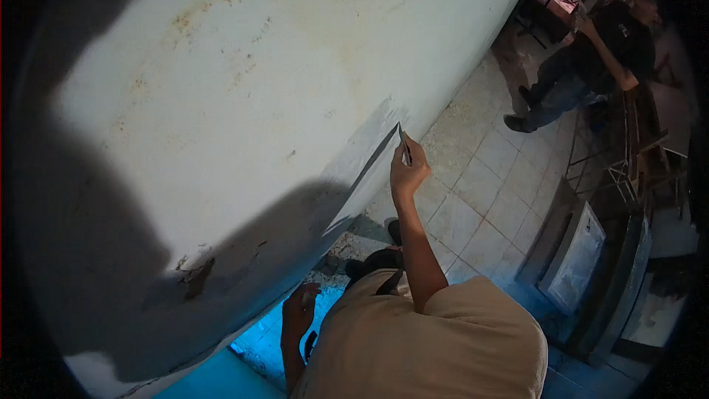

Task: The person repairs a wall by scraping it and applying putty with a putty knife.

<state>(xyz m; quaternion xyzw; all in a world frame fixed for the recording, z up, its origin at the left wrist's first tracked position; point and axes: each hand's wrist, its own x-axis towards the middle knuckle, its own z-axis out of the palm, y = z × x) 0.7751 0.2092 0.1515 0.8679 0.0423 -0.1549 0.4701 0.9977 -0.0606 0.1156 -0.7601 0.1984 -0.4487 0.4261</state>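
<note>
My right hand (410, 170) is closed in a pinch around a slim putty knife (402, 139), seen nearly edge-on. Its tip meets the white wall (295, 96), beside a greyish smeared patch (377, 129) low on that wall. The knife and arm throw a long dark shadow across the surface. Lower down, my left hand (300, 309) hangs close to the wall's bottom edge, in shadow. Its fingers are curled; what they hold, if anything, is too dark to make out.
Flaked paint (196, 277) and brown stains mark the wall. Pale floor tiles (480, 177) stretch to the right, with rubble along the wall's foot. Another person (591, 59) in dark clothes sits at the upper right. Metal frames (628, 162) and a leaning panel (576, 258) stand at right.
</note>
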